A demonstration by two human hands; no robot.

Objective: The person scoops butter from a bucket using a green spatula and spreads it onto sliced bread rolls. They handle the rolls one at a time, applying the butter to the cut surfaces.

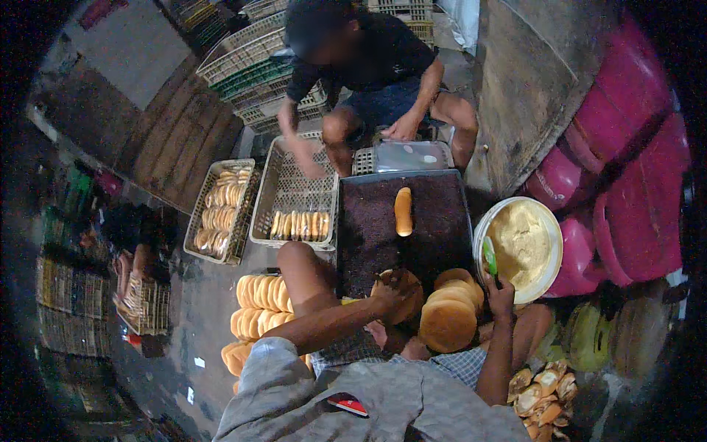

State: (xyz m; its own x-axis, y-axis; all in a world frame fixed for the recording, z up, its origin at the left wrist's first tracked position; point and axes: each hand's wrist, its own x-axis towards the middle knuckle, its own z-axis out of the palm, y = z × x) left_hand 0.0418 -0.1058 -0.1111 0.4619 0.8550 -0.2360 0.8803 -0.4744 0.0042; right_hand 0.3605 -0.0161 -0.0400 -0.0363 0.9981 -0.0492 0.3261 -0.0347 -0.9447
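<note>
My left hand [390,294] rests on a round flat bread [407,301] at the near edge of a tray of dark crumb-like filling [364,221]; dark bits cling around the fingers. In my right hand [501,295] is a spatula with a green blade [489,254], held at the rim of a white bucket [557,243] of pale yellow cream [519,237]. Between my hands lie stacked round breads [448,326]. One folded, elongated bread [404,211] lies on the dark filling.
Across the tray sits another person [364,50], one arm over a plastic crate [257,221] with wrapped breads. Another filled crate [190,243] stands left. Rows of bread [262,323] lie by my left leg. Bread scraps [544,395] lie at lower right, pink containers [635,210] at right.
</note>
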